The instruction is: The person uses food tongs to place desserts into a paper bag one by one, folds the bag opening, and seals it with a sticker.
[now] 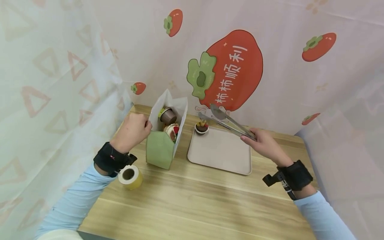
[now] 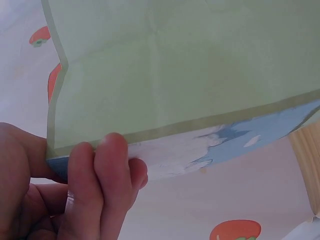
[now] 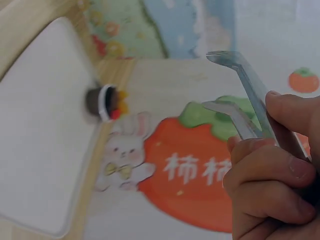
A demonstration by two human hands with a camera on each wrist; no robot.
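Note:
My left hand (image 1: pixel 133 131) pinches the upper left edge of a green paper bag (image 1: pixel 160 150), which stands open at the top. In the left wrist view the fingers (image 2: pixel 112 165) curl over the bag's edge. Inside the bag lie a brown cupcake (image 1: pixel 168 116) with a green-yellow top and a cream-topped pastry (image 1: pixel 172 131) with red pieces. My right hand (image 1: pixel 265 145) grips metal tongs (image 1: pixel 231 125), their tips apart with nothing between them. Below the tips, a small chocolate cupcake (image 1: pixel 201 127) with yellow and red topping sits at the far left corner of a pale tray (image 1: pixel 220 150).
A roll of yellow tape (image 1: pixel 130 177) stands on the wooden table (image 1: pixel 210 203), near my left wrist and in front of the bag. Curtains printed with persimmons (image 1: pixel 237 73) and triangles enclose the back and sides.

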